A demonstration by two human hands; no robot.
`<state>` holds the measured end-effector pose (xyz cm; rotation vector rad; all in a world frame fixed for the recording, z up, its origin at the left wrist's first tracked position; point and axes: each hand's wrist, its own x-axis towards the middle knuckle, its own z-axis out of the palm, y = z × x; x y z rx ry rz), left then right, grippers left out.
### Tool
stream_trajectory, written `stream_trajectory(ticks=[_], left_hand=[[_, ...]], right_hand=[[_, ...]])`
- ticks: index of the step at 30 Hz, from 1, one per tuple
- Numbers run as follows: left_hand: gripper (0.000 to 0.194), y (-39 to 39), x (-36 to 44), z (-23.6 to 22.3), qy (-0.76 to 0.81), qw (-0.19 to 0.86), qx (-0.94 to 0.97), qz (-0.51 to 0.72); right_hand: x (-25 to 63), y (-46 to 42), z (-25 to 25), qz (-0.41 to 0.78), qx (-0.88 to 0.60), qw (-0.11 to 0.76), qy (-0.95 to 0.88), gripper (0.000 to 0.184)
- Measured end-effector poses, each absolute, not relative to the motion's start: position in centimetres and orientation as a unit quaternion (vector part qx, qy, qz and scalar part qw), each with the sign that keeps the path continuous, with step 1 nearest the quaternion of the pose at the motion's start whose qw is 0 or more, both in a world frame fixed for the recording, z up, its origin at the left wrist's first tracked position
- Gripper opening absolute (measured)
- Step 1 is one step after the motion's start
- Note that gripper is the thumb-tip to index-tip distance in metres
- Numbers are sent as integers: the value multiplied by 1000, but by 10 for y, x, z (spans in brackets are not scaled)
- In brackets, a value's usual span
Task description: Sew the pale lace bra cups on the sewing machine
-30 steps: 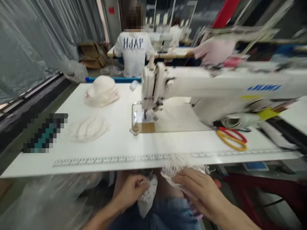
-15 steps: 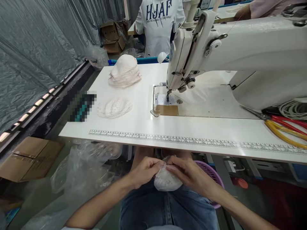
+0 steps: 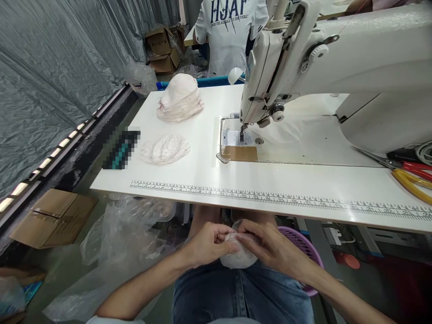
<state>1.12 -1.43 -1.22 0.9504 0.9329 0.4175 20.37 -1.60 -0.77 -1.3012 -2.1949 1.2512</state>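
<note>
Over my lap, just below the table's front edge, a small white lace cap-like fabric piece (image 3: 238, 257) is held between both hands. My left hand (image 3: 213, 243) pinches its upper left edge between thumb and fingers. From the other side my right hand (image 3: 259, 240) grips the upper right edge, its fingers partly hiding the fabric. On the white table (image 3: 202, 180) lies a flat, pale lace piece (image 3: 167, 149). Behind it sits a stack of pale pink cap-shaped fabric pieces (image 3: 180, 98).
A sewing machine (image 3: 286, 67) fills the table's right side, with yellow-handled scissors (image 3: 410, 182) near its base. Beneath the table stands a purple basket (image 3: 302, 243). Plastic bags (image 3: 118, 247) and a cardboard box (image 3: 52, 218) lie at left. A co-worker (image 3: 229, 36) sits beyond.
My left thumb has shifted to lie across the front of the lace piece. Both hands still hold it over my lap. The whole view has moved slightly.
</note>
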Motion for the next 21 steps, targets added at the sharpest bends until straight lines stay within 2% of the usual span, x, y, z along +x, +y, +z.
stream_trajectory(ticks=[4,10,18,19,21], left_hand=[[35,-11,4,-9,462,737,460,181],[29,-8,-19,-7,471,760,429,127],[39,-9,-33,-10,409,802,423,102],[39,-9,-34,-9,405,802,429,96],[40,-8,-35,-8,400,796,447,80]], right_hand=[[202,-13,-9,415,-435,152,-785,29],[202,-10,-17,440,-398,161,-788,29],[210,-15,-14,501,-369,168,-765,22],[210,-15,-13,513,-353,174,-763,25],[208,-12,-13,538,-316,169,-763,47]])
